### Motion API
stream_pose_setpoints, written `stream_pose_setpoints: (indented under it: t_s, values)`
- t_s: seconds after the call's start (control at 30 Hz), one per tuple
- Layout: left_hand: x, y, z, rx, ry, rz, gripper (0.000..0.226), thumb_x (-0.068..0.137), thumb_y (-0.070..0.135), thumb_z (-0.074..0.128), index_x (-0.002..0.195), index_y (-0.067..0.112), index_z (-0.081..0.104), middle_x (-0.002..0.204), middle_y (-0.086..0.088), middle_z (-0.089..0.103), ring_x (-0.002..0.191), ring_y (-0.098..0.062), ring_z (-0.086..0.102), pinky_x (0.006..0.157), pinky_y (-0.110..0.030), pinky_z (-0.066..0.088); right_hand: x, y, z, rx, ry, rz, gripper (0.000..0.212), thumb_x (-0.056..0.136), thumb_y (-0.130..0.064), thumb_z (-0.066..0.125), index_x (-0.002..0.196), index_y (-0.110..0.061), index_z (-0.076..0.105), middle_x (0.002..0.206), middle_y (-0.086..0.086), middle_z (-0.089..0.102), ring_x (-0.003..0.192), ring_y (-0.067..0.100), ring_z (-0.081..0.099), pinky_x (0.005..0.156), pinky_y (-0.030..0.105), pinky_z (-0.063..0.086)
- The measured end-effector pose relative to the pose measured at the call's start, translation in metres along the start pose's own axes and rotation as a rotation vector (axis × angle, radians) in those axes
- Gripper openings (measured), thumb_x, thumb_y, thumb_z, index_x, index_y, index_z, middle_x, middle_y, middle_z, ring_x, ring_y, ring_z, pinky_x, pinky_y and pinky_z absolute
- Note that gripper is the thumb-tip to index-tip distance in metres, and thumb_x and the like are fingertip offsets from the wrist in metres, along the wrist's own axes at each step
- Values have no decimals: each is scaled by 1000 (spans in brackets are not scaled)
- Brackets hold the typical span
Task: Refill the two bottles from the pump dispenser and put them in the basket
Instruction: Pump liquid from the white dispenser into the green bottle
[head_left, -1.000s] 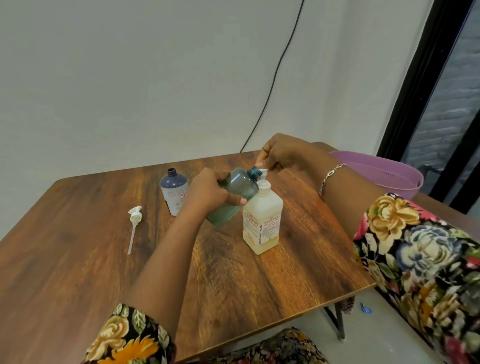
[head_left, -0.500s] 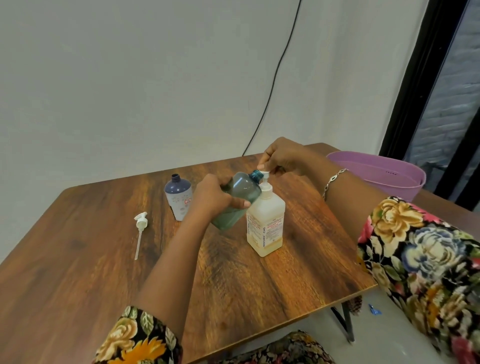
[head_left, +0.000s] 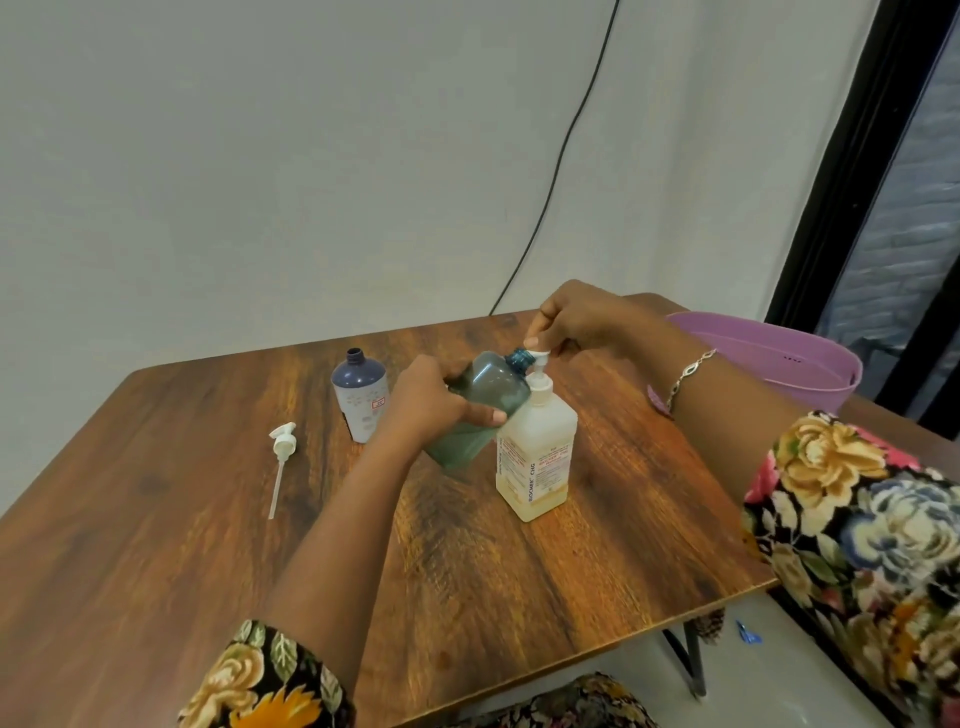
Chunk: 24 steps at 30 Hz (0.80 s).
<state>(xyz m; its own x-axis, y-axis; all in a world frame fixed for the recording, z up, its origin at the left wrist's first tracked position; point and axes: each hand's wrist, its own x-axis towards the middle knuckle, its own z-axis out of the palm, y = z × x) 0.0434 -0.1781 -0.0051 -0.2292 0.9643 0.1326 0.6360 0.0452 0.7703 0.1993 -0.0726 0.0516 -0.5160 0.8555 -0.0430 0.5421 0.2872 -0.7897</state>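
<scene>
The green bottle (head_left: 480, 410) is gripped round its body by the left hand (head_left: 431, 402), fingers and thumb curled about it. It is held tilted above the worktop (head_left: 156, 519), with its open neck brought up to the nozzle of the pump dispenser (head_left: 537, 457). The dispenser, a white square bottle with a printed label, is stood upright on the worktop just right of the left hand and directly below the right hand (head_left: 582, 322). Its pump head (head_left: 538, 357) is pinched from above by the curled fingers of the right hand, and a bracelet (head_left: 691, 371) is worn on that wrist. The blue bottle (head_left: 358, 395), uncapped and upright, is seen just left of the left hand. A loose pump (head_left: 283, 447) with its tube is laid flat further left, well apart from both hands. The purple basket (head_left: 779, 358) is placed just right of the right forearm.
</scene>
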Motion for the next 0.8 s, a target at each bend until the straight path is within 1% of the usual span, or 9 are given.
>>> stream_pose_setpoints:
  t_s: [0.07, 0.17, 0.27, 0.33, 0.4, 0.47, 0.57, 0.67, 0.8]
  values:
    - [2, 0, -3, 10, 4, 8, 75, 63, 24, 83, 130, 10, 53, 126, -6, 60, 112, -22, 55, 97, -40, 46, 2, -5, -1, -22, -32, 11, 11, 82, 4, 62, 73, -2, 63, 72, 11, 61, 63, 14, 53, 58, 22, 47]
    - [1, -3, -1, 13, -6, 4, 75, 63, 23, 83, 130, 10, 52, 126, -5, 59, 112, -21, 54, 95, -36, 45, 4, -1, 5, -22, -22, 7, 12, 82, 3, 62, 72, -4, 63, 72, 10, 61, 62, 13, 52, 57, 22, 46]
    - [-2, -7, 5, 13, -30, -13, 79, 63, 22, 83, 133, 9, 49, 130, -6, 56, 116, -21, 53, 99, -37, 44, 2, 9, 8, -33, -15, 16, 8, 83, 2, 62, 78, -3, 65, 71, 7, 61, 59, 11, 51, 52, 18, 44]
    - [-4, -7, 7, 1, -32, -11, 80, 64, 22, 82, 134, 8, 47, 132, -7, 55, 118, -22, 51, 100, -39, 43, -1, 12, 10, -15, -2, 10, 5, 83, 0, 63, 80, -3, 65, 71, 6, 62, 58, 11, 51, 51, 17, 44]
    - [-5, -7, 8, -47, -20, -18, 81, 64, 21, 83, 135, 8, 46, 133, -7, 54, 119, -22, 50, 101, -40, 42, -2, 12, 11, 17, 25, -14, 8, 82, 0, 64, 77, -5, 65, 71, 6, 62, 60, 11, 52, 52, 18, 45]
    - [-7, -5, 6, -86, -10, -18, 80, 64, 19, 83, 135, 7, 46, 132, -7, 54, 119, -22, 50, 101, -38, 41, -2, 10, 8, 55, 58, -35, 11, 81, 1, 65, 73, -6, 65, 71, 7, 63, 62, 14, 53, 56, 20, 46]
    - [-4, -2, 0, -37, -8, 7, 81, 63, 22, 83, 134, 7, 47, 132, -8, 55, 118, -23, 52, 101, -42, 43, -1, 4, 5, 80, 53, -24, 11, 79, 5, 65, 72, -3, 65, 71, 9, 63, 65, 15, 54, 60, 23, 47]
    - [-3, -5, 0, -22, -7, 7, 81, 64, 24, 83, 135, 8, 47, 131, -7, 56, 117, -22, 52, 100, -41, 43, -1, 6, 11, 74, 72, -35, 14, 81, 3, 63, 70, -6, 64, 71, 6, 63, 65, 14, 53, 61, 22, 46]
    - [-5, -11, 8, -30, -22, -6, 82, 64, 22, 83, 136, 8, 45, 133, -7, 54, 118, -21, 51, 101, -38, 42, -3, 20, 18, 82, 85, -23, 8, 83, -2, 64, 76, -6, 63, 73, 4, 62, 62, 10, 53, 55, 18, 44]
